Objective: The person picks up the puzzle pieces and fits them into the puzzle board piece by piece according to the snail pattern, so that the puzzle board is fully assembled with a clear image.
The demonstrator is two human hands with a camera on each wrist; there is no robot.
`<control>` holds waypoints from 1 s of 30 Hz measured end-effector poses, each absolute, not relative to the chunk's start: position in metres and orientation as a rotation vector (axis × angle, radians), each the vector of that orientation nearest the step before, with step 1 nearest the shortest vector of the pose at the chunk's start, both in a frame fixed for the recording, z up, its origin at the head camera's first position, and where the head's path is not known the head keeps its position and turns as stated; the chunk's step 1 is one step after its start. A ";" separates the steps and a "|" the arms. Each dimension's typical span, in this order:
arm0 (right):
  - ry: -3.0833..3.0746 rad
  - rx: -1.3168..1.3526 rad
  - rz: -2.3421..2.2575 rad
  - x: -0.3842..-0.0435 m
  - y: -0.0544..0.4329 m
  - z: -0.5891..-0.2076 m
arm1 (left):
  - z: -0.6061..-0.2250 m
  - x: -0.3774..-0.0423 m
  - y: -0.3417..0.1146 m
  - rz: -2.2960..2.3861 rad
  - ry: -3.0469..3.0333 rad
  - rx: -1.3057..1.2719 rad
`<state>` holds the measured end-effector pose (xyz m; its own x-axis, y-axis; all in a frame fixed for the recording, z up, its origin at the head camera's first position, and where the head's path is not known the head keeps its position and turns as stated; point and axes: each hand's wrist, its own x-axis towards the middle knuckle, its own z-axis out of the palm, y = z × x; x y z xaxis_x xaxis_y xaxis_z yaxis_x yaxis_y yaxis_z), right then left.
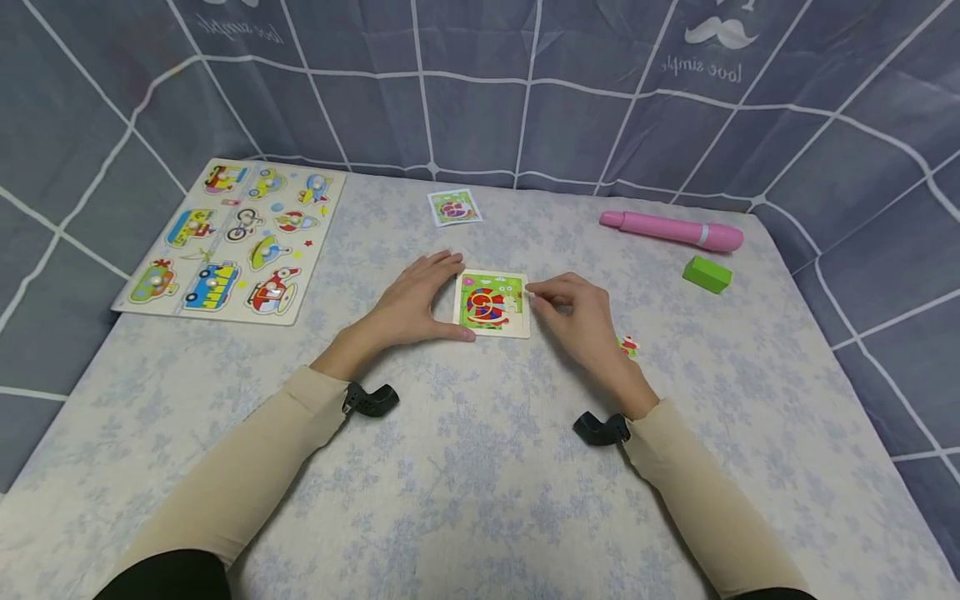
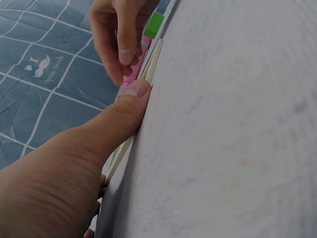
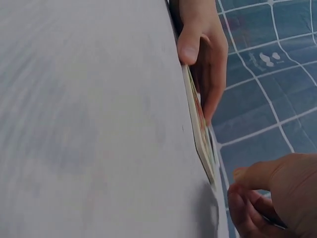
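A small square wooden puzzle board [image 1: 492,331] with a red and blue snail picture on green lies mid-table. My left hand [image 1: 415,302] holds it from the left, thumb along the near edge and fingers at the far left corner. In the left wrist view, the left thumb [image 2: 130,101] presses on the board's pale side edge. Just off the board's right edge is my right hand [image 1: 576,310], its thumb and index fingertips brought together. I cannot tell whether a small piece sits between them. Partly hidden by the right wrist, a red, white and green puzzle piece [image 1: 628,346] lies on the table.
A snail picture card [image 1: 454,207] lies behind the board. At the far left is a large vehicle peg puzzle [image 1: 225,283]. To the right are a pink wand-shaped object [image 1: 667,231] and a green block [image 1: 707,274]. A grey-blue checked curtain [image 1: 480,108] rises behind the table.
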<state>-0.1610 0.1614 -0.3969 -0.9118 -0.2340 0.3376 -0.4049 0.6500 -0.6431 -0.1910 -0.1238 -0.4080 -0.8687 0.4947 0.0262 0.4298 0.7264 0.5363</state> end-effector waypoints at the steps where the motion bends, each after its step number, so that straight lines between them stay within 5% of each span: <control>1: -2.643 0.505 1.112 -0.160 0.165 -0.397 | -0.408 -0.191 -0.124 0.827 2.807 0.757; 30: -2.813 0.246 1.134 -0.131 0.284 -0.383 | -0.410 -0.191 -0.126 0.828 2.817 0.775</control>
<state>-0.1308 0.2840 -0.3829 -0.9821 -0.1123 0.1512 -0.1857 0.7099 -0.6793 -0.1911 -0.1256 -0.4101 -0.8646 0.5008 0.0416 0.4436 0.7217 0.5314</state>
